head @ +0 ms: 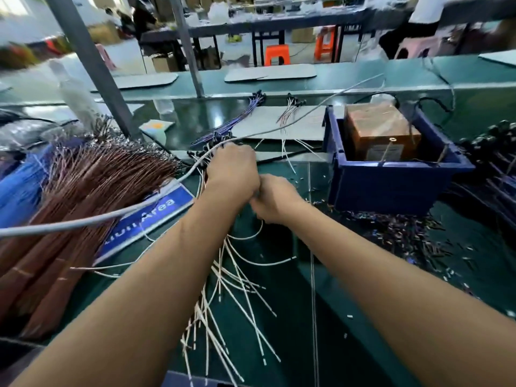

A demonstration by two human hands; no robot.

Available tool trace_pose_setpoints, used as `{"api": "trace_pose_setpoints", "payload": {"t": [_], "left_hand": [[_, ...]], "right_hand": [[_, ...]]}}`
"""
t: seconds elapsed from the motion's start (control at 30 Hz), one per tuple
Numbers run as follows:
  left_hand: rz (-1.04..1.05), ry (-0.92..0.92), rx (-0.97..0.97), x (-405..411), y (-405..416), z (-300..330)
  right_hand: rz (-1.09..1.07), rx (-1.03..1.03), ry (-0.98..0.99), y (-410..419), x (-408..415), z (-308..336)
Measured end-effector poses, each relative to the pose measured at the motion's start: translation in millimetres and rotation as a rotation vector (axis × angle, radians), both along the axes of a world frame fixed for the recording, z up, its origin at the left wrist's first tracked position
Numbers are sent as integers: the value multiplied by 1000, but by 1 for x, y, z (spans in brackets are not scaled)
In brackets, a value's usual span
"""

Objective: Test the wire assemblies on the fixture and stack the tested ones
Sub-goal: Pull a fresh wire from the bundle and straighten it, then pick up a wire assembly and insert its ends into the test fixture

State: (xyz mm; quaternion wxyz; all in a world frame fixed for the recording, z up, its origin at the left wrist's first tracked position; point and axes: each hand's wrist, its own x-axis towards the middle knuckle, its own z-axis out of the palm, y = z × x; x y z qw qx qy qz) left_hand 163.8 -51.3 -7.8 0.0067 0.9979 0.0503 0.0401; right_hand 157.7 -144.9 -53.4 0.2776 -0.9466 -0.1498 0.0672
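A bundle of thin white wire assemblies (237,280) fans out toward me over the green bench, its black connector ends (199,155) bunched at the far side. My left hand (233,170) grips the bundle near the connectors, fingers curled round it. Just behind it, touching it, my right hand (275,199) pinches the same wires lower down. A brown box-shaped fixture (381,132) sits inside a blue bin (391,185) to the right. Two small groups of wires, purple (231,121) and white (287,113), lie on a grey sheet farther back.
A large heap of brown wires (83,196) fills the left side, over a blue sign (150,219). A grey cable (111,216) crosses from lower left to upper right. Dark wire scraps (405,233) litter the right. More black-ended wires (497,169) lie at the far right edge.
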Motion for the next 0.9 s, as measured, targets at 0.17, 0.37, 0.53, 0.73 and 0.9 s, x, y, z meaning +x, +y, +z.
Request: {"api": "trace_pose_setpoints", "payload": {"t": [0.17, 0.37, 0.53, 0.73, 0.9], "left_hand": [[45, 25, 82, 34, -5, -7], [27, 32, 140, 46, -10, -4], [-78, -4, -124, 36, -28, 7], [-252, -296, -577, 8, -70, 49], [-479, -554, -1290, -22, -105, 97]], "right_hand": [[-54, 70, 38, 5, 14, -5], [-85, 309, 96, -5, 20, -18], [-73, 474, 105, -13, 9, -21], [-141, 1152, 225, -41, -20, -12], [-27, 1253, 41, -77, -46, 22]]}}
